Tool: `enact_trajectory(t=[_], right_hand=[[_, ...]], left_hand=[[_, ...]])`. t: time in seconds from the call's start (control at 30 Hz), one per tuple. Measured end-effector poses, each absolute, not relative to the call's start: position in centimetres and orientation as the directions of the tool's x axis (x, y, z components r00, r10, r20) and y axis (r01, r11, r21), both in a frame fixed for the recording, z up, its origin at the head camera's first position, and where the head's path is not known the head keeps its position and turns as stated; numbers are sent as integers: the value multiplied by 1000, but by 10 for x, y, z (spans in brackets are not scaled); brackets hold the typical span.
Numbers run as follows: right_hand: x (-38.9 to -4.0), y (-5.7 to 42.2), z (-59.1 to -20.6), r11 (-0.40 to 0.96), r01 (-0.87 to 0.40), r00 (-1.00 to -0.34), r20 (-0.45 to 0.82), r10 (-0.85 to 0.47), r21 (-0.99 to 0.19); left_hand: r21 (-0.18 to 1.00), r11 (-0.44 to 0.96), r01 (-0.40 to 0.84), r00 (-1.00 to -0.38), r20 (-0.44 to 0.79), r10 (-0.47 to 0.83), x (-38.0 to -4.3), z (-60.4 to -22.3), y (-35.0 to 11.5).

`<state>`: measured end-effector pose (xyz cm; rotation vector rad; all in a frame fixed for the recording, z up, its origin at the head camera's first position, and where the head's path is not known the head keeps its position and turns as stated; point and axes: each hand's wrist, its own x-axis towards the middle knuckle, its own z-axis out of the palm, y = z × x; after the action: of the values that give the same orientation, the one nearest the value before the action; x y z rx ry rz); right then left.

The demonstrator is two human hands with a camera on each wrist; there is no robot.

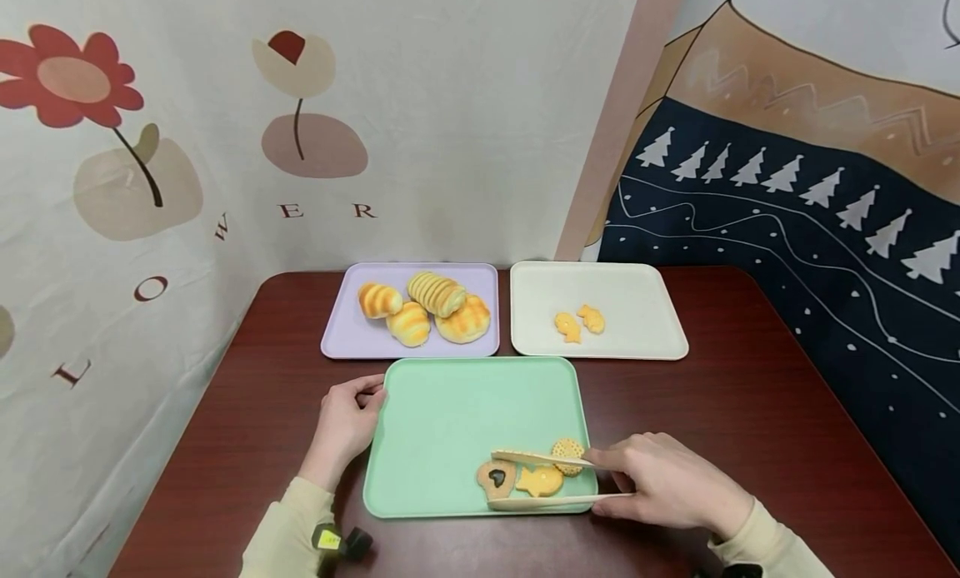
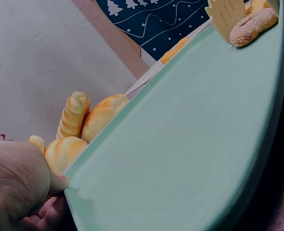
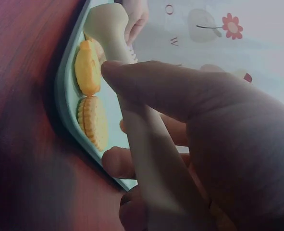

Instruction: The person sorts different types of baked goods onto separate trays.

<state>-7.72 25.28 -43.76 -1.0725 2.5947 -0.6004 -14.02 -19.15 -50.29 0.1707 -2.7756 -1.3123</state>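
My right hand grips pale tongs, seen close up in the right wrist view. The arms of the tongs stand apart on either side of a brown cookie with a dark heart centre and a fish-shaped cookie. A round ridged cookie lies beside them, partly behind the upper arm. All rest in the near right corner of a green tray. At the tray's far left corner, my left hand holds the rim, thumb against the edge and other fingers curled lower down.
Behind the green tray, a lilac tray bears several bread rolls. Right of it stands a white tray with two small fish-shaped cookies. A printed cloth wall borders the dark red table at the back.
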Motion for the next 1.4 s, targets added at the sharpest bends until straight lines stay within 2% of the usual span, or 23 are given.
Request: enact_trajectory(t=[0.4, 0.57, 0.8, 1.17, 1.4], right_hand=[[-78, 253, -447, 527, -713, -612, 44, -789, -464], [-79, 254, -445, 499, -724, -603, 86, -793, -475], [-82, 260, -437, 509, -698, -640, 119, -759, -505], [-89, 274, -431, 587, -642, -718, 120, -685, -493], [-97, 284, -431, 641, -608, -775, 173, -608, -468]], left_hand=[[765, 641, -69, -991, 20, -131, -141, -503, -191], [758, 649, -61, -991, 30, -129, -142, -503, -191], [758, 649, -60, -990, 36, -134, -142, -505, -190], [763, 643, -72, -990, 23, -139, -141, -503, -190], [768, 637, -58, -990, 37, -135, -140, -501, -190]])
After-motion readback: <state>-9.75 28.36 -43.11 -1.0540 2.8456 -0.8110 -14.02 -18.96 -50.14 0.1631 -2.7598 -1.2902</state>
